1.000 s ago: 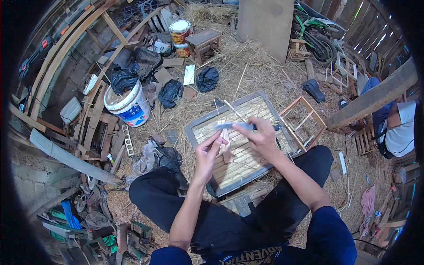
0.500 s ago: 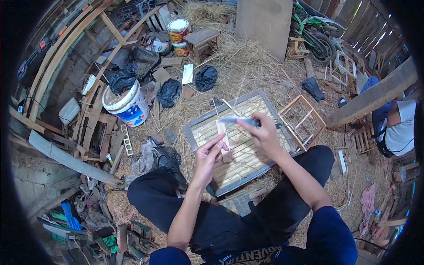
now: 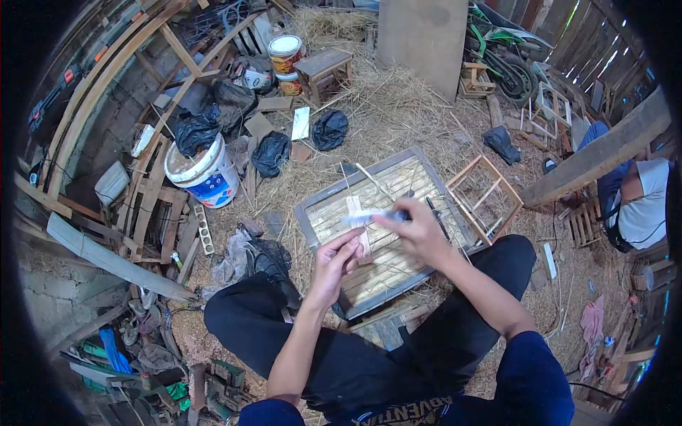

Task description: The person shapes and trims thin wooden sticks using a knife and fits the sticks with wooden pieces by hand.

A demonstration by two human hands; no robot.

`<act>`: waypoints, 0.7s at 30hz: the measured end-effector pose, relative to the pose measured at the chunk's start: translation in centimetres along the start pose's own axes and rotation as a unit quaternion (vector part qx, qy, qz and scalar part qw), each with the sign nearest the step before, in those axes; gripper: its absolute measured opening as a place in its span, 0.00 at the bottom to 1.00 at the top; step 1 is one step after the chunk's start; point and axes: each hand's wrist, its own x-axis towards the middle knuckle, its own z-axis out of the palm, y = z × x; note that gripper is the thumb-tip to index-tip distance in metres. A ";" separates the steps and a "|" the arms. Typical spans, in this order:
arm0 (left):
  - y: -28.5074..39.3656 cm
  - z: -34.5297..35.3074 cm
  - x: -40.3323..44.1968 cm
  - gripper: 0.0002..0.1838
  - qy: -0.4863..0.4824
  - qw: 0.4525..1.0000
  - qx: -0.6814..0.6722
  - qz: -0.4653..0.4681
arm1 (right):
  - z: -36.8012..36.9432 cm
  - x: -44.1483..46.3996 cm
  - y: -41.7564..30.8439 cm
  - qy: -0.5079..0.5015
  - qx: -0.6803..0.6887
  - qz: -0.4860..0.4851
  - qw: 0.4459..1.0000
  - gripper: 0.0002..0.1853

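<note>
Busy floor from where I'm watching: straw (image 3: 398, 92) all over, a white bucket (image 3: 213, 186) off to the left with a black bag (image 3: 195, 135) on top, and two paint tins (image 3: 285, 57) stacked beside a little stool (image 3: 323, 67). A motorbike (image 3: 508, 71) sits at the back right, and over on the right a wooden post (image 3: 600, 153) partly blocks my view of another person (image 3: 645, 206) in a white top. Nearer in, a slatted panel (image 3: 387, 266) lies between the bent legs (image 3: 256, 312), with an open wooden frame (image 3: 503, 180) right by its far right corner.

Grip-wise, my left hand (image 3: 334, 266) has thumb and fingers pinched on a strip of wood (image 3: 364, 245), held over the panel and poking out past the fingertips both ways. My right hand (image 3: 423, 231) is wrapped around a knife (image 3: 368, 216), its blade passing in front of the strip, so part of the wood is covered. Can't tell if the edge is actually touching it, the blade's too smeared.

The strip itself looks pale, flat and narrow, with its far end poking out above the blade
</note>
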 end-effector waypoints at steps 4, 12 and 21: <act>-0.6 -0.2 0.2 0.18 0.044 0.998 0.047 0.013 | 0.6 -0.4 -0.2 -0.022 0.006 -0.043 0.999 0.31; -0.1 -0.2 0.0 0.12 0.078 0.994 0.061 0.051 | 1.0 0.0 0.6 0.021 -0.031 -0.026 0.999 0.29; 0.2 0.3 0.9 0.10 0.073 0.990 0.091 0.083 | 0.7 0.3 1.3 -0.013 -0.065 -0.054 0.996 0.29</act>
